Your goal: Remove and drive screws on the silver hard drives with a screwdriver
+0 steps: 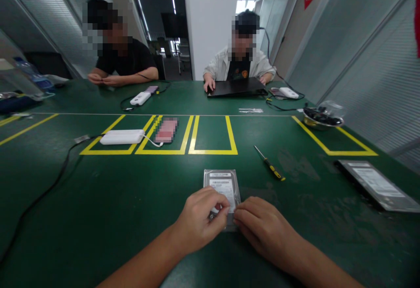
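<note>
A small silver hard drive with a white label lies on the green table in front of me. Over its near left part is my left hand, thumb and forefinger closed in a pinch. Whatever is between those fingertips is too small to make out. My right hand is at the drive's near right edge, its fingers curled and pressed together; what they hold, if anything, is hidden. Both hands cover much of the drive's near end. Beyond them to the right lies a screwdriver with a yellow and black handle.
A larger hard drive lies at the right. Yellow tape frames mark the table, with a white power bank and cabled phone on the left ones. A metal bowl holds dark items. Two people sit opposite, one handling a black panel.
</note>
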The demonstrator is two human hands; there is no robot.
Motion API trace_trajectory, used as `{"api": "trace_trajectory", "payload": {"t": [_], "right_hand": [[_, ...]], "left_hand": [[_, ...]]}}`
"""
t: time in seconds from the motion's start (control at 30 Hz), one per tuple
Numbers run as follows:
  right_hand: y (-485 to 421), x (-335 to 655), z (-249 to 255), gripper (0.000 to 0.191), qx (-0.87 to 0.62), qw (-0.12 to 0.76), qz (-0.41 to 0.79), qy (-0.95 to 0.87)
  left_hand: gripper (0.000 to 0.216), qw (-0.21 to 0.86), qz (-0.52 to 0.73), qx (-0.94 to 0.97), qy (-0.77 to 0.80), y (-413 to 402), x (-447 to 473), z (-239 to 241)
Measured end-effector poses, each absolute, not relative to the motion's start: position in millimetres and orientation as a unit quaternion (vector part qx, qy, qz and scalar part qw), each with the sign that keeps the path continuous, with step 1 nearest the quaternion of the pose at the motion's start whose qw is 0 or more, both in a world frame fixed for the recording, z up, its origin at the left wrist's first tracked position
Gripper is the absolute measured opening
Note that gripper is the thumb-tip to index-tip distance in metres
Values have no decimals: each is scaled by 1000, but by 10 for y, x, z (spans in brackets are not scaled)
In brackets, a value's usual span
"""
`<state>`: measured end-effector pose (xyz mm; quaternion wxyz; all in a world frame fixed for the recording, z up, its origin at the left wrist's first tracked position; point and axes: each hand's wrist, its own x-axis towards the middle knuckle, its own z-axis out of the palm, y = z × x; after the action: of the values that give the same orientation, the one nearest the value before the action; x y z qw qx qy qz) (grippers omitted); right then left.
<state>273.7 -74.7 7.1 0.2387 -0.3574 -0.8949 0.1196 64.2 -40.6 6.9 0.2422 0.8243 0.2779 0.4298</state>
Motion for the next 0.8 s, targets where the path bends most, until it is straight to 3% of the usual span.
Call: {"api": "trace_trajectory", "payload": {"t": [0.37, 0.8], "right_hand": [[-744, 2737, 109, 20, -357, 231, 106, -899], [-751, 2750, 100, 22, -369, 221, 79, -899]], "left_hand": [[8, 270, 388, 819, 327, -300, 637, 82], [5, 188, 256, 851, 418, -262, 643, 89]]}}
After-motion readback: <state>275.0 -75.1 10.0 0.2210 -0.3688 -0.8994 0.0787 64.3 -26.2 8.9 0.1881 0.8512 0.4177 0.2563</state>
